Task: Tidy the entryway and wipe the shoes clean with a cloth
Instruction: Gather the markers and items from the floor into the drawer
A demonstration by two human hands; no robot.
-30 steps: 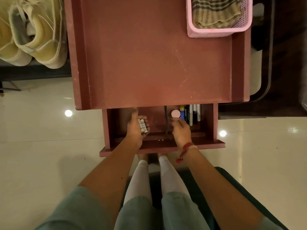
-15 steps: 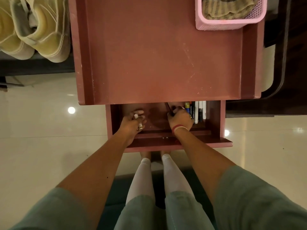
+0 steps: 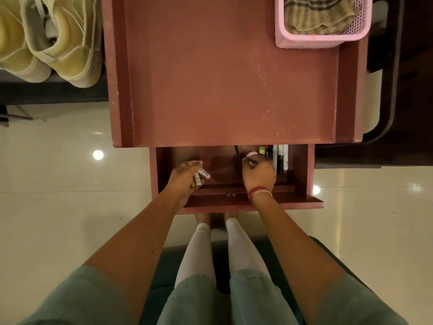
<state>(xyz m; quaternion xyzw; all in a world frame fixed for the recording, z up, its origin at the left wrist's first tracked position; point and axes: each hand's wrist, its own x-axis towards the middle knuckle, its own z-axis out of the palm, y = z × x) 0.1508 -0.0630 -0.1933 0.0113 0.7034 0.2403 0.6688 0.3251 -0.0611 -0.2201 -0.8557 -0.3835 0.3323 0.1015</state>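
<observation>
Holding batteries (image 3: 201, 176) — left hand (image 3: 185, 175) | right hand (image 3: 259, 172) covers pink cap (image 3: 251, 155), grip unclear

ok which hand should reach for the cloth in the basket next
Right hand, probably: the basket holding the cloth sits on its side, and the left hand grips batteries.

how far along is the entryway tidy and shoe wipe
Early. Done: tabletop shows only the pink basket with the cloth. In hand: left hand grips batteries, right hand pinches a pink round item in the open drawer. Left: shut drawer, wipe the shoes.
</observation>
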